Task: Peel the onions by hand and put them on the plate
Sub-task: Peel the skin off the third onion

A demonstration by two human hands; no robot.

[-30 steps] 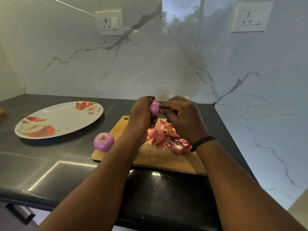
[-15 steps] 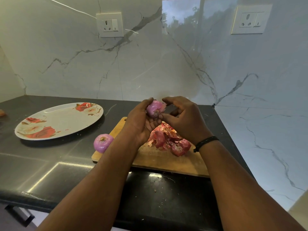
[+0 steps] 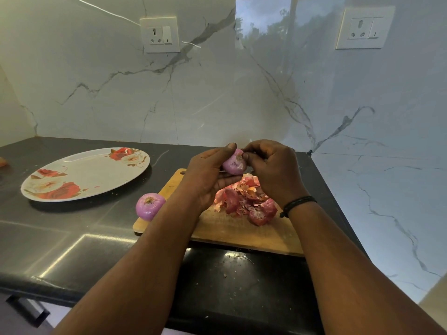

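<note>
My left hand [image 3: 208, 176] holds a small purple onion [image 3: 233, 163] above the far end of the wooden cutting board [image 3: 242, 232]. My right hand [image 3: 273, 170] pinches at the onion's top, where a scrap of brownish skin shows. A second, peeled purple onion [image 3: 149, 206] lies at the board's left edge, half on the black counter. A heap of reddish onion skins [image 3: 246, 199] sits on the board under my hands. The white flowered plate [image 3: 84, 174] stands to the left with nothing on it.
The black counter [image 3: 60, 238] runs to a front edge near me and meets marble walls behind and at the right. Two wall sockets [image 3: 160, 35] [image 3: 364, 28] sit above. Small skin crumbs dot the counter in front of the board.
My left hand has turned the onion so more of it shows. My right hand opened for a moment, then closed in on the onion's top again.
</note>
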